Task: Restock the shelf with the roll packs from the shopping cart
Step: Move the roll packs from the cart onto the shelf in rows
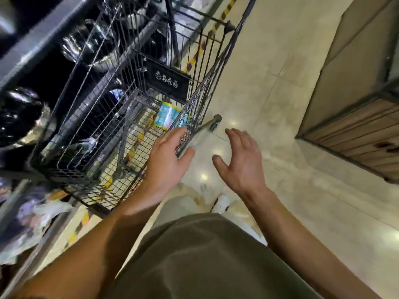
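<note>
A light-blue roll pack (170, 114) lies low in the shopping cart (121, 108), against its far wire side, probably left there for easy lifting toward the dark shelf (28, 67) at left (its stock is blurred). Both hands hold nothing: the left hand (167, 160) reaches over the cart's rim, fingers (172, 134) loosely spread, while the right hand (241, 159) hovers over the floor (269, 93), palm inward, fingers spread.
</note>
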A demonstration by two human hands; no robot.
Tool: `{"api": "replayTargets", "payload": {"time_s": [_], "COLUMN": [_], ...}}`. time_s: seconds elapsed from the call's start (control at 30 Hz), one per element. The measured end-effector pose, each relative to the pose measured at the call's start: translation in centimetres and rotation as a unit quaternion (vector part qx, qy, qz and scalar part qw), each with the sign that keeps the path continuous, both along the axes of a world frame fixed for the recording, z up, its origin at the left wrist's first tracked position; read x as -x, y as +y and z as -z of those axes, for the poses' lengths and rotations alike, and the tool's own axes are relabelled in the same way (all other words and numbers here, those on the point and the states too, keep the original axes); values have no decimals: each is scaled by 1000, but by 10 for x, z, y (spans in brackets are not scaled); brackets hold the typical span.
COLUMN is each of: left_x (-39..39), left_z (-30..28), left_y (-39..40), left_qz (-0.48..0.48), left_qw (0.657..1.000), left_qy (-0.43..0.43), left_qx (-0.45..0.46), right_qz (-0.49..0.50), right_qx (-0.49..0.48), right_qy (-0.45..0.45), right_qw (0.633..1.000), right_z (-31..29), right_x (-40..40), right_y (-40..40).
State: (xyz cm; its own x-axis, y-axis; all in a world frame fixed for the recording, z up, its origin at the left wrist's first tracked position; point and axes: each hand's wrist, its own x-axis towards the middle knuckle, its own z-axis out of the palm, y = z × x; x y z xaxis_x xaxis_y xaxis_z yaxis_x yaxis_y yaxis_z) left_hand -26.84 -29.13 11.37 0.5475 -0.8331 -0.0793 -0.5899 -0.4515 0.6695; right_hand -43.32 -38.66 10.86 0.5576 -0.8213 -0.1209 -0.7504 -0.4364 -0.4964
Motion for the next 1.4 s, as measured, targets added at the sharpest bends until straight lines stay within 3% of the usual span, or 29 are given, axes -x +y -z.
{"api": "replayTargets", "payload": {"time_s": [0.37,0.57,0.67,1.0,1.17,1.4], "left_x": [-45,-110,-145,-220,-243,-258], "left_z": [2,29,45,119,180,266], "left_y": [-48,-56,-56,-61,-74,-95], "left_qz": [-189,-217,-242,-268,-263,-323], "left_qw": [982,976,969,955,951,931], "left_qy": [3,-13,24,75,88,91], "left_qx": [-10,-28,-51,-105,-137,-141], "right_qz": [-187,-278,-307,-421,-454,-549], "right_qx": [18,51,41,-34,-103,-18], "right_qy": [-1,-6,30,224,248,315], "right_qw": [982,959,950,878,850,774], "right_z": [4,13,27,142,212,281], "right_x": [-91,-178,-229,-344,-368,-414], "right_y": [-95,-135,-151,-191,-209,-222]}}
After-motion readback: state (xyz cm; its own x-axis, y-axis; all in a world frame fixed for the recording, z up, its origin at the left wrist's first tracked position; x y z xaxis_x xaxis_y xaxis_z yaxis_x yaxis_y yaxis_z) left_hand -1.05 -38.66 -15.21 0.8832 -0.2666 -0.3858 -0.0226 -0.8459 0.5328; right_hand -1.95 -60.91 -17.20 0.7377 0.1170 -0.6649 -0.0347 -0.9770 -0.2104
